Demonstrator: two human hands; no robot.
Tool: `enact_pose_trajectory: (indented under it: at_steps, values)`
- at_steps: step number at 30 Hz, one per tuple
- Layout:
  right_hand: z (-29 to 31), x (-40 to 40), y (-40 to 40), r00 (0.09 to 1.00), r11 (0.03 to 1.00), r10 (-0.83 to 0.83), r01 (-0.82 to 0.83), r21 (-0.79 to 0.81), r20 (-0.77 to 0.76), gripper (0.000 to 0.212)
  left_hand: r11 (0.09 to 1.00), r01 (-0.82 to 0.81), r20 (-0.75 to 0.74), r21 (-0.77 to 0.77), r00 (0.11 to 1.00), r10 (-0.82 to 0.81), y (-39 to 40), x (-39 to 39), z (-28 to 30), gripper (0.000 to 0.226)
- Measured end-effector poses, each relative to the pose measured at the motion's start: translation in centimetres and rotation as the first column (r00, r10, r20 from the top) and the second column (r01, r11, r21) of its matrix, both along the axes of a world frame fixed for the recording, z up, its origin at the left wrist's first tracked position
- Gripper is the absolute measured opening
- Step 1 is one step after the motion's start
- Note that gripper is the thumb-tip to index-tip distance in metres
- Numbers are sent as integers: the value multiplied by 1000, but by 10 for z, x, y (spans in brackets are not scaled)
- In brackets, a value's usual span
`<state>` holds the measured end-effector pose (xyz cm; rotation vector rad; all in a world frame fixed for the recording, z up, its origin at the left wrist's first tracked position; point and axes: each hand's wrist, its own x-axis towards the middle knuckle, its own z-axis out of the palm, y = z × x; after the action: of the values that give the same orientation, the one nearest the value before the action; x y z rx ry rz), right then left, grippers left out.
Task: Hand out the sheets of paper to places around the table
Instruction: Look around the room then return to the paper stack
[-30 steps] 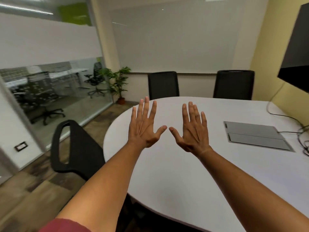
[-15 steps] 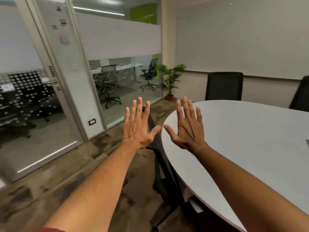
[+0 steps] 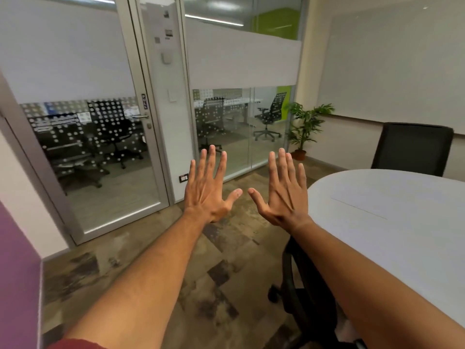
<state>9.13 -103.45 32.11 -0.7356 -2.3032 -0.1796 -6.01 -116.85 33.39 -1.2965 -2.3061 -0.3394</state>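
Both of my arms stretch forward with the backs of the hands facing me. My left hand point(image 3: 210, 187) is held up over the floor, fingers spread, holding nothing. My right hand point(image 3: 283, 192) is beside it, just left of the white oval table point(image 3: 392, 222), also spread and empty. One white sheet of paper point(image 3: 392, 201) appears to lie flat on the table near its far left end; only its faint edges show. No other sheets are in view.
A black chair point(image 3: 305, 293) stands tucked at the table's near left edge, under my right forearm. Another black chair point(image 3: 412, 148) is at the far side. A glass door point(image 3: 100, 147) and glass wall fill the left. A potted plant point(image 3: 304, 129) stands in the corner.
The view has swung left: the table slid from the centre to the right edge, and the glass door came into view. My hands stayed raised and spread throughout.
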Motion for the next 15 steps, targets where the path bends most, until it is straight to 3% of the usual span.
enact_pose_trajectory:
  at_steps: [15]
  values:
    - [-3,-183,112,999,999,39,-39,19,1,94,997,-71,1,16,998,71,108,-170,-1,97]
